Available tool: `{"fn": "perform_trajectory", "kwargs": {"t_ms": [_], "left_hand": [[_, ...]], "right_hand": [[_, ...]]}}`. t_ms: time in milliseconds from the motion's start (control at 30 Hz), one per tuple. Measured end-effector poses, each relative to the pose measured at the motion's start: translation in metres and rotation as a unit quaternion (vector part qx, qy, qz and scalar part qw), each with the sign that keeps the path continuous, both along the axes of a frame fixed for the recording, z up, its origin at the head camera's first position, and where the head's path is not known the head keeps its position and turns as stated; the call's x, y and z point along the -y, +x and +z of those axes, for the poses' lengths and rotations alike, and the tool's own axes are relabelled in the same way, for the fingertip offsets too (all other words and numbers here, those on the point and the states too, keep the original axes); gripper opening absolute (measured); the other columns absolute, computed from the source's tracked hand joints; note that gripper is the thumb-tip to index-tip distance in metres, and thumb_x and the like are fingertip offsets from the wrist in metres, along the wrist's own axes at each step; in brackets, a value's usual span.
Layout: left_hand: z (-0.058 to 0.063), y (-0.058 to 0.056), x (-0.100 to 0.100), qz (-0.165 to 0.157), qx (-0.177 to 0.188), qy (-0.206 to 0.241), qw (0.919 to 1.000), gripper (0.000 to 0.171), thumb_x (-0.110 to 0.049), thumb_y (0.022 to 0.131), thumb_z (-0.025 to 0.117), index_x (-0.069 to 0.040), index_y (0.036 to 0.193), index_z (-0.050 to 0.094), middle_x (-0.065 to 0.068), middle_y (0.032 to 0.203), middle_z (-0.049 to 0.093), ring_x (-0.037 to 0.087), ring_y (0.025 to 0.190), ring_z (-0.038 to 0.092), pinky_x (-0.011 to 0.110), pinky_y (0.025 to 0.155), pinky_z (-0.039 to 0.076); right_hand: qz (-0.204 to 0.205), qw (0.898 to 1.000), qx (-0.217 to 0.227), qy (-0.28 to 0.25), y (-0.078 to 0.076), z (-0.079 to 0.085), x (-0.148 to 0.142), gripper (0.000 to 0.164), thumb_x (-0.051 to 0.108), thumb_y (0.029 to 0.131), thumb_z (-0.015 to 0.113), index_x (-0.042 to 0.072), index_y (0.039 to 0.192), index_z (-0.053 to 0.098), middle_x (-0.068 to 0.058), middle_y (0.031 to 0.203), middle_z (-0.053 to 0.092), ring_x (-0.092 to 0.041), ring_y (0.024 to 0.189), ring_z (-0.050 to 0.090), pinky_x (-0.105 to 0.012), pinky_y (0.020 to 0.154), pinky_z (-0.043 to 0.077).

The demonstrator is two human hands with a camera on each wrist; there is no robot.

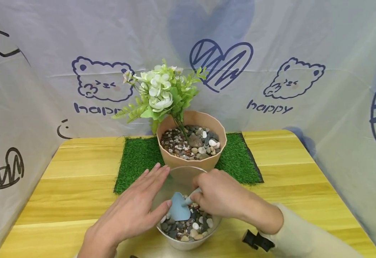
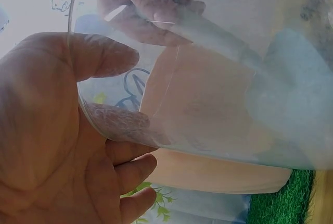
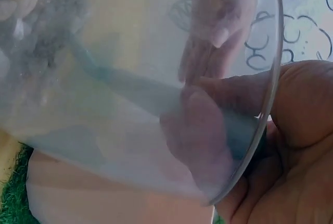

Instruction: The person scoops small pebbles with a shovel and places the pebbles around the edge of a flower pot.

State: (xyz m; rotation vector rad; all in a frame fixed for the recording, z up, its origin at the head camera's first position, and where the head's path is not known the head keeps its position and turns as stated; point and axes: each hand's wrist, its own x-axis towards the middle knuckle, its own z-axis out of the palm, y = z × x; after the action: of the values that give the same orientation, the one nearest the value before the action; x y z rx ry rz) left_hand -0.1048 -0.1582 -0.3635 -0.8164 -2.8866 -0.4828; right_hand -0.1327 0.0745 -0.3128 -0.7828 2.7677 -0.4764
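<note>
A small light-blue trowel (image 1: 179, 208) has its blade over mixed pebbles (image 1: 194, 226) in a clear plastic bucket (image 1: 188, 244). My right hand (image 1: 221, 191) grips the trowel's handle (image 3: 135, 91), with the fingers inside the bucket's mouth. At the bucket's left side my left hand (image 1: 131, 208) lies with nearly straight fingers against the rim, its thumb reaching over toward the blade. Through the hazy wall in the left wrist view, the thumb (image 2: 106, 57) shows beyond the rim. How firmly this hand touches the bucket cannot be told.
Behind the bucket stands a peach flowerpot (image 1: 191, 163) with pebbles and a bunch of white artificial flowers (image 1: 160, 93). It rests on a green turf mat (image 1: 136, 161) on a wooden table (image 1: 52, 211). Printed white cloth (image 1: 162, 32) encloses the back and sides.
</note>
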Motion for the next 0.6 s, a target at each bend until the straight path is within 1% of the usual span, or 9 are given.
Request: {"fn": "perform_trajectory", "kwargs": {"t_ms": [100,200,267,333,433,500,600], "left_hand": [[-0.0001,-0.0003,0.0002,-0.001,0.002,0.002,1.0000,0.075,-0.050,0.097,0.050,-0.014,0.156,0.021,-0.003,0.162,0.021,0.015,0.151,0.014,0.039,0.125,0.016],[-0.0003,-0.0003,0.0005,0.000,0.004,0.003,1.0000,0.075,-0.050,0.097,0.050,-0.015,0.156,0.021,-0.003,0.162,0.021,0.015,0.151,0.015,0.039,0.124,0.017],[-0.0006,-0.0001,0.0005,0.001,0.005,0.006,1.0000,0.075,-0.050,0.096,0.051,-0.015,0.156,0.021,-0.004,0.162,0.021,0.016,0.151,0.015,0.039,0.124,0.017],[-0.0013,0.0000,0.0001,0.001,0.007,0.009,0.9999,0.075,-0.050,0.096,0.051,-0.015,0.156,0.021,-0.004,0.162,0.021,0.015,0.151,0.015,0.038,0.124,0.017],[-0.0017,-0.0004,-0.0008,-0.001,0.006,0.010,0.9999,0.076,-0.051,0.096,0.050,-0.015,0.156,0.021,-0.004,0.162,0.021,0.014,0.151,0.014,0.038,0.124,0.017],[-0.0015,-0.0005,-0.0009,-0.001,0.005,0.008,1.0000,0.076,-0.051,0.096,0.050,-0.015,0.156,0.021,-0.003,0.162,0.021,0.014,0.151,0.014,0.038,0.124,0.017],[-0.0007,-0.0005,-0.0003,0.001,0.007,0.008,0.9999,0.076,-0.052,0.096,0.050,-0.015,0.156,0.021,-0.003,0.162,0.021,0.014,0.151,0.014,0.039,0.124,0.017]], "right_hand": [[0.007,1.000,-0.017,0.007,0.0018,0.0004,0.0017,0.013,0.025,0.089,0.068,0.017,0.079,0.069,0.010,0.064,0.061,-0.006,0.053,0.054,-0.024,0.052,0.046],[0.028,0.999,-0.035,0.007,0.0045,0.0018,0.0041,0.011,0.022,0.089,0.068,0.016,0.080,0.070,0.009,0.065,0.062,-0.005,0.053,0.054,-0.023,0.051,0.046],[0.034,0.999,-0.037,0.007,0.0051,0.0038,0.0043,0.011,0.019,0.088,0.067,0.016,0.078,0.069,0.009,0.063,0.061,-0.005,0.051,0.053,-0.022,0.048,0.046],[0.032,0.999,-0.036,0.008,0.0042,0.0040,0.0031,0.015,0.018,0.088,0.066,0.018,0.073,0.066,0.011,0.060,0.058,-0.004,0.049,0.050,-0.022,0.047,0.044],[0.027,0.999,-0.034,0.012,0.0028,0.0037,0.0015,0.019,0.017,0.087,0.065,0.020,0.069,0.062,0.011,0.058,0.055,-0.005,0.048,0.050,-0.023,0.046,0.044],[0.030,0.999,-0.022,0.010,0.0019,0.0036,0.0009,0.017,0.019,0.087,0.066,0.020,0.070,0.064,0.012,0.059,0.056,-0.005,0.050,0.051,-0.023,0.048,0.045],[0.026,1.000,0.011,0.004,-0.0001,0.0043,0.0005,0.012,0.021,0.086,0.068,0.019,0.074,0.069,0.013,0.061,0.059,-0.004,0.051,0.053,-0.023,0.051,0.047]]}}
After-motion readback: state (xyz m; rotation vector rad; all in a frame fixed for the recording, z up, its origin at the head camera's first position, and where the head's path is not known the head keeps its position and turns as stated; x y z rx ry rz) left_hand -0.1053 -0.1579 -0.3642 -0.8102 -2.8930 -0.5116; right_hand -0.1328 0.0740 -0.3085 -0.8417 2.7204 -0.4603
